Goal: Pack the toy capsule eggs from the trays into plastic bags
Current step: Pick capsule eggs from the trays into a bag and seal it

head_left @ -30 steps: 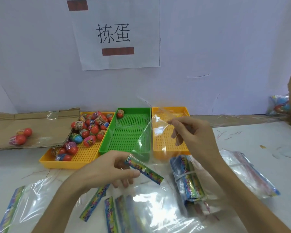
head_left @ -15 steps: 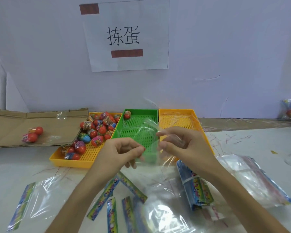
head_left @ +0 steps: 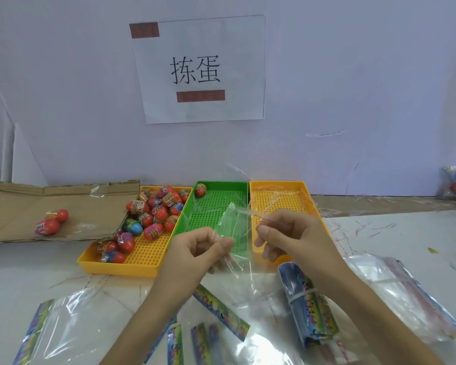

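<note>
Opening clear bag (head_left: 233, 222) before green tray (head_left: 213, 206)
Pinched by left hand (head_left: 195, 250), right hand (head_left: 295, 238) — may slip or tear if yanked.

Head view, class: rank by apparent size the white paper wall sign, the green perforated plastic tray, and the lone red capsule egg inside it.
1. White paper wall sign, farthest yet largest in view.
2. Green perforated plastic tray, partly covered.
3. Lone red capsule egg.

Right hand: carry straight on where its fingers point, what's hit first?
Probably the left hand: the right hand points left at it, with only the pinched clear bag between. Depth is unclear; it might pass over the green tray instead.
</note>
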{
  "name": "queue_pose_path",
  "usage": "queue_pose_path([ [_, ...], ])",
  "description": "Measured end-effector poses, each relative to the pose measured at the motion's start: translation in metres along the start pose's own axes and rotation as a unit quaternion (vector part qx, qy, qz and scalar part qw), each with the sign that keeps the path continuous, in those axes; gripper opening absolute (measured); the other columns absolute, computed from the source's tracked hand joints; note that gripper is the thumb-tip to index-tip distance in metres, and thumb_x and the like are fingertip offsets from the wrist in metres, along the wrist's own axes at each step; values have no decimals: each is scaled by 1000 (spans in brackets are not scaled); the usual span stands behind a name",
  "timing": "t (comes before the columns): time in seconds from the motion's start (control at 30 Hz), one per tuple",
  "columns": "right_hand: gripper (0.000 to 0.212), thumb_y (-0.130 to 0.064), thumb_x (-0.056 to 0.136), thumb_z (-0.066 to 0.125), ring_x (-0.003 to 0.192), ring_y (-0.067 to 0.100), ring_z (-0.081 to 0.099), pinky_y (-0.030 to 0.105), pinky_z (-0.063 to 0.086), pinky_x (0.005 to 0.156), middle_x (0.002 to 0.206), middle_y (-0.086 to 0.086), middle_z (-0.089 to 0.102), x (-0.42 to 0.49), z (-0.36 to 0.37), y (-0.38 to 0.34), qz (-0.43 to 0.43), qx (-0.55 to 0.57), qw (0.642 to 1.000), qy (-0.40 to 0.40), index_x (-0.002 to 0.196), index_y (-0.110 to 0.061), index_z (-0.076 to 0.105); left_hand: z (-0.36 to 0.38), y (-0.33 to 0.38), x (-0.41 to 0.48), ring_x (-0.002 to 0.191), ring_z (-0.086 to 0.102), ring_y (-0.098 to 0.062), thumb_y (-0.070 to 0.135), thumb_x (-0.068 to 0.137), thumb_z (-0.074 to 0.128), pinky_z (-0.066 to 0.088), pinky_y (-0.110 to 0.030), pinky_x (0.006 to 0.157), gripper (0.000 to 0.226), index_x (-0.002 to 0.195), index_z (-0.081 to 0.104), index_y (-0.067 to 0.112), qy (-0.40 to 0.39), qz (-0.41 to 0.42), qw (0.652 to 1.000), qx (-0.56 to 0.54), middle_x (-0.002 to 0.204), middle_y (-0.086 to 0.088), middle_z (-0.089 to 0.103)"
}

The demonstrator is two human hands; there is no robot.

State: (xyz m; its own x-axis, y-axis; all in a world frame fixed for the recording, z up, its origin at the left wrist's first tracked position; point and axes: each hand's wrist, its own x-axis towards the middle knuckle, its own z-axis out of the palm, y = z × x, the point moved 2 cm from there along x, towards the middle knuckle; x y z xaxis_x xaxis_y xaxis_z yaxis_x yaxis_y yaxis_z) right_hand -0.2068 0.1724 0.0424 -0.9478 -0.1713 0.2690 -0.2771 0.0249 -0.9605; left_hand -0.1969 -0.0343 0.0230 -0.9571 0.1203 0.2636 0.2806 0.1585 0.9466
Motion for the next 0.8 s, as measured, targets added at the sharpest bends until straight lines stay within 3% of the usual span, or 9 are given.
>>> queue_pose_path([
  [0.1,19,-1,88,73,57,24,66,29,55,56,73,14,72,0,1,-1,-1,6,1000,8,75,-15,72,1,3,-1,63,66,-7,47,83,69,48,-14,64,30,71,74,20,18,26,999,33,73,-3,75],
  [0.2,13,1,83,77,56,22,66,30,57,57,69,8,70,0,0,-1,0,0,1000,8,77,-10,71,2,4,-1,61,64,-1,45,87,64,44,-9,62,31,69,75,22,18,45,998,48,69,3,74],
  [0.3,17,-2,81,80,57,22,66,30,55,58,66,6,69,0,0,-2,0,-16,1000,9,73,-13,70,5,1,-2,66,62,-4,50,96,59,45,-18,61,32,76,76,31,15,56,992,109,72,8,71],
  [0.4,26,-2,80,81,55,19,66,26,53,57,64,1,68,1,0,-3,-8,-28,999,18,68,-22,69,7,0,-5,103,62,-5,50,97,58,50,-25,81,23,118,66,41,80,91,975,188,113,24,65],
  [0.5,26,-1,79,82,53,19,65,27,54,55,64,3,68,1,-1,-2,-1,-32,999,2,69,-21,69,9,5,-10,125,52,-7,31,95,63,40,-23,104,44,138,52,31,126,239,919,287,139,22,50],
  [0.6,20,-4,81,83,54,21,66,31,56,56,65,9,69,-1,3,0,3,-49,998,-33,73,-15,68,13,6,-12,114,56,-10,30,94,63,42,-27,98,34,128,64,24,102,336,869,347,128,15,62],
  [0.7,16,-9,82,83,52,21,66,31,55,54,63,8,69,-2,5,3,7,-58,998,-39,77,-14,69,16,2,-13,95,58,-13,31,92,65,44,-35,80,22,111,73,22,93,340,860,368,107,12,66],
  [0.8,17,-11,84,82,51,20,65,30,54,53,62,7,68,-3,6,4,7,-67,997,-31,75,-17,68,15,1,-13,88,56,-12,30,92,65,45,-35,75,21,109,74,20,87,324,867,368,97,11,62],
])
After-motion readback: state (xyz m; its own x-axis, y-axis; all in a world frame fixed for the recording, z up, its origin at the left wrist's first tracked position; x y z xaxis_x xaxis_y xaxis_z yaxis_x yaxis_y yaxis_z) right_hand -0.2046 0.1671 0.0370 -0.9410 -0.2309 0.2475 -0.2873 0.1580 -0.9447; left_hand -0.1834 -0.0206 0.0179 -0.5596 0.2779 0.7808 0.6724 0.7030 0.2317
